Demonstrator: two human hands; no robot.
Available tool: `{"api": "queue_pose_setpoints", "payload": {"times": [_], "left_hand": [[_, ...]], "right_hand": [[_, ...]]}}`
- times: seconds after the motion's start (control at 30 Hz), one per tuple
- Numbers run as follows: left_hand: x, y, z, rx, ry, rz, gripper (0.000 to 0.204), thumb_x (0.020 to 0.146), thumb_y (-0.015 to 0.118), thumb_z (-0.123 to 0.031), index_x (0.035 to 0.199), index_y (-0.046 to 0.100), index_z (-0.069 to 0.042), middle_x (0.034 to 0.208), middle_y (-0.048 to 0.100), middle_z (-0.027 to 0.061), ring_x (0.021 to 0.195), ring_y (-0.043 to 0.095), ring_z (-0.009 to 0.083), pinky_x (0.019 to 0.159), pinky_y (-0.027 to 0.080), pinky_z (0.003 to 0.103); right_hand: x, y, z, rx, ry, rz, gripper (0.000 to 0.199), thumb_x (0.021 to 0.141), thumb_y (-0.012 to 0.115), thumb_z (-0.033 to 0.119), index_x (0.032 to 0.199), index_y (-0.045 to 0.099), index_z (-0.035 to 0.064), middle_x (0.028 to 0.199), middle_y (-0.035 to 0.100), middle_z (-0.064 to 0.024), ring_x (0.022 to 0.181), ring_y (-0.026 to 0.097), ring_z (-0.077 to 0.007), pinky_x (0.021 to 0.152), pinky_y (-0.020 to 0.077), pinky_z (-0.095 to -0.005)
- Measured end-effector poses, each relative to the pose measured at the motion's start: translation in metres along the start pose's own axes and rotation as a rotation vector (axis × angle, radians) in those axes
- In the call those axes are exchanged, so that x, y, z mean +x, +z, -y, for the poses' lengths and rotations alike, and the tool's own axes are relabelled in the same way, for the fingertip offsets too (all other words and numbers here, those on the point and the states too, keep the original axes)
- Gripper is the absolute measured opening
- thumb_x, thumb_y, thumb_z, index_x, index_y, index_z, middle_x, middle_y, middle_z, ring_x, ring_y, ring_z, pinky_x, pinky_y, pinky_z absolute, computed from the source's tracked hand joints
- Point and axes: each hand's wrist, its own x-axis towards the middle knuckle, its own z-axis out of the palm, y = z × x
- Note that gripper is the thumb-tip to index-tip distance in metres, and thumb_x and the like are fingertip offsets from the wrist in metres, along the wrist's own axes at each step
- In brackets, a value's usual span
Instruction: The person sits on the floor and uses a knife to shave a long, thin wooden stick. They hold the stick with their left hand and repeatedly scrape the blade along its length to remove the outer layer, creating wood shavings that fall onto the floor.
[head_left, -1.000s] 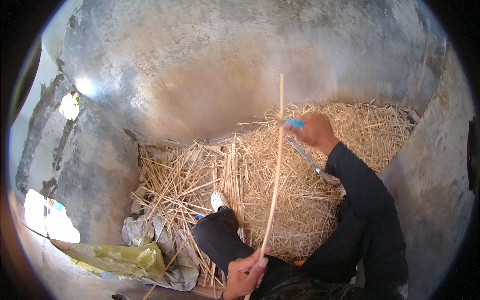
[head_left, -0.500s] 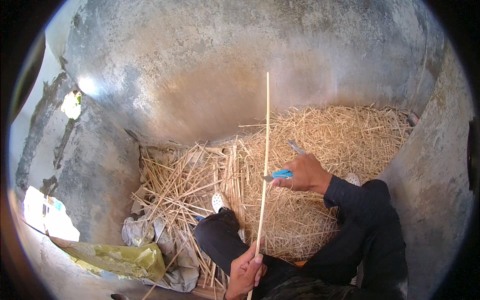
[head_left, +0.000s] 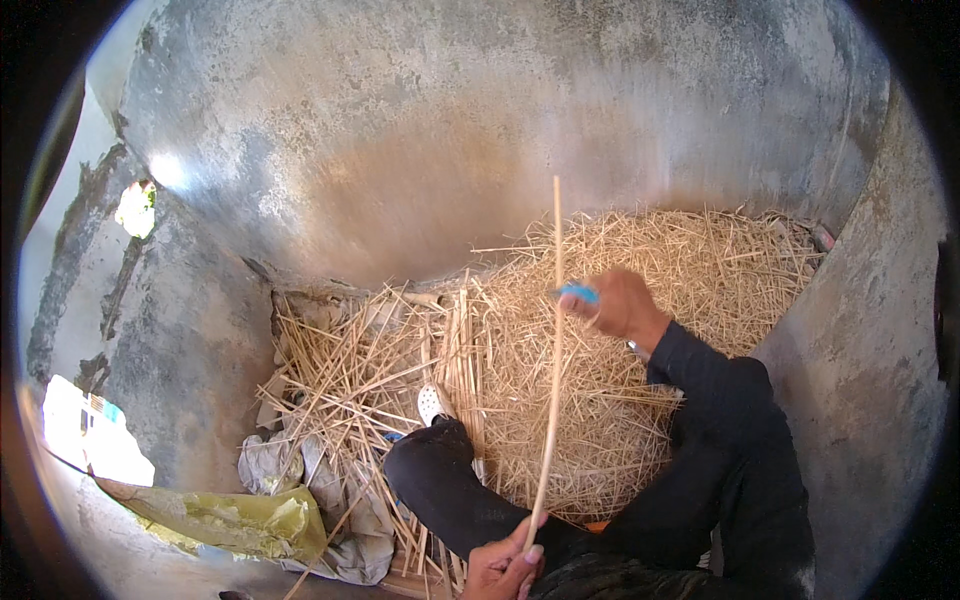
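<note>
A long, thin pale bamboo strip [head_left: 556,370] rises from my lap toward the far wall, its top leaning slightly right. Its lower end is gripped by my left hand [head_left: 502,570], fingers and thumb closed around it at the bottom of the view. My right hand [head_left: 622,304], partly blurred, is closed on a blue-handled knife [head_left: 579,294]. The blade end meets the strip in its upper part, or lies just in front of it; blur hides which. A small metallic piece shows beneath the right wrist.
A heap of straw-like shavings [head_left: 720,270] fills the right and middle floor. Loose bamboo strips [head_left: 345,365] lie crisscrossed at left, beside crumpled grey sacking [head_left: 350,535] and a yellowish sheet [head_left: 245,515]. Bare grey walls [head_left: 460,130] enclose the space closely. My dark-clothed legs [head_left: 440,480] fold around the heap.
My right hand and the knife have moved up along the strip, away from me. My left hand and the strip's lower end have shifted down and slightly right; the strip's top is lower.
</note>
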Motion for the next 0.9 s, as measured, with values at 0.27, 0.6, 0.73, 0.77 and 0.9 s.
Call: {"api": "queue_pose_setpoints", "payload": {"times": [0.27,0.6,0.73,0.77,0.9], "left_hand": [[0.016,-0.005,0.018,-0.476,0.132,-0.014,0.033,0.094,0.056,-0.018,0.123,0.059,-0.003,0.055,0.042,-0.0045,0.045,0.034,0.0067,0.043,0.027,0.022],[0.057,-0.022,0.019,0.082,0.186,-0.038,0.037,0.098,0.048,-0.008,0.133,0.047,0.002,0.062,0.05,-0.0009,0.051,0.047,0.0045,0.046,0.04,0.021],[0.088,-0.032,0.025,0.22,0.322,0.012,0.038,0.097,0.051,-0.01,0.133,0.047,0.002,0.071,0.058,0.0028,0.062,0.055,0.0065,0.059,0.047,0.022],[0.093,-0.031,0.023,0.172,0.307,0.015,0.038,0.097,0.051,-0.011,0.133,0.048,0.002,0.07,0.059,0.0032,0.063,0.056,0.0068,0.06,0.047,0.022],[0.12,-0.016,0.002,0.024,0.296,0.013,0.036,0.098,0.049,-0.014,0.13,0.05,0.002,0.065,0.056,0.002,0.053,0.053,0.0067,0.051,0.044,0.02]], "right_hand": [[-0.016,-0.02,0.041,0.262,-0.142,0.118,0.074,0.083,0.039,0.076,0.054,0.051,0.0092,0.044,0.04,-0.0034,0.04,0.04,-0.0202,0.042,0.0343,-0.0364],[-0.013,-0.025,0.074,0.944,0.132,0.047,0.034,0.09,0.064,0.031,0.071,0.061,0.0033,0.055,0.045,0.0056,0.05,0.037,-0.0031,0.047,0.0294,-0.0233],[-0.015,-0.016,0.07,1.22,0.271,0.115,0.029,0.09,0.063,0.03,0.08,0.065,0.0028,0.056,0.046,0.0057,0.05,0.04,-0.0034,0.046,0.0307,-0.0235],[-0.016,-0.015,0.071,1.23,0.286,0.135,0.028,0.091,0.063,0.029,0.079,0.065,0.0028,0.056,0.047,0.0057,0.05,0.04,-0.0036,0.046,0.0308,-0.0236],[-0.019,-0.006,0.073,1.12,0.192,0.103,0.033,0.089,0.064,0.034,0.077,0.064,0.0032,0.055,0.048,0.0039,0.049,0.043,-0.0066,0.046,0.0328,-0.0257]]}}
